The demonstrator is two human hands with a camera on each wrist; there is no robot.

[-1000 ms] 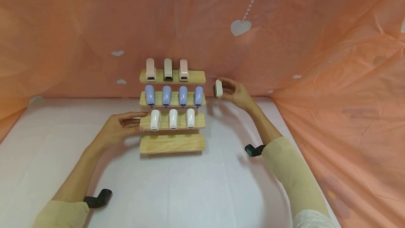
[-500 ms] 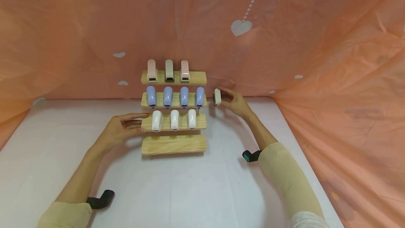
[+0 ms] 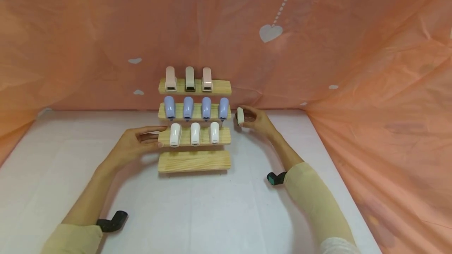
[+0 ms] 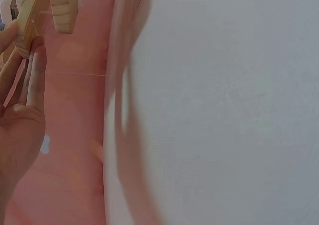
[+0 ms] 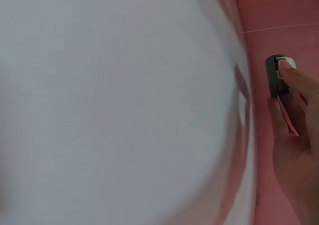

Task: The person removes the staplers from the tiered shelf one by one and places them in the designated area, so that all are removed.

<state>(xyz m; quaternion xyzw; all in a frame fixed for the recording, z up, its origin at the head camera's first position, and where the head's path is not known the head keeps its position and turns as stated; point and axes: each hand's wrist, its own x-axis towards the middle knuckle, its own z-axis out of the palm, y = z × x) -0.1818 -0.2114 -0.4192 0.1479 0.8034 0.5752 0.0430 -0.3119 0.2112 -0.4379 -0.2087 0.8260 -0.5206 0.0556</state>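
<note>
Between the thumb and fingers of my right hand (image 3: 260, 122) is a small pale green stapler (image 3: 240, 116) with a dark base, held just right of the second tier of a wooden stepped rack (image 3: 194, 161). The right wrist view shows the stapler's dark base (image 5: 272, 75) pinched at the fingertips. My left hand (image 3: 131, 144) grips the left end of the third tier, and in the left wrist view its thumb and fingers straddle that wooden board (image 4: 30, 25). Three staplers stand on the top tier: two pink ones and a green one (image 3: 190, 77).
Several lilac staplers (image 3: 188, 107) fill the second tier, with three white staplers (image 3: 195, 133) on the third. The lowest board is bare. A white-covered table (image 3: 219, 211) lies below, backed by an orange-pink curtain (image 3: 226, 22) with hearts.
My right hand has come down with the green stapler, from level with the top tier to beside the second. The left hand keeps its grip on the rack.
</note>
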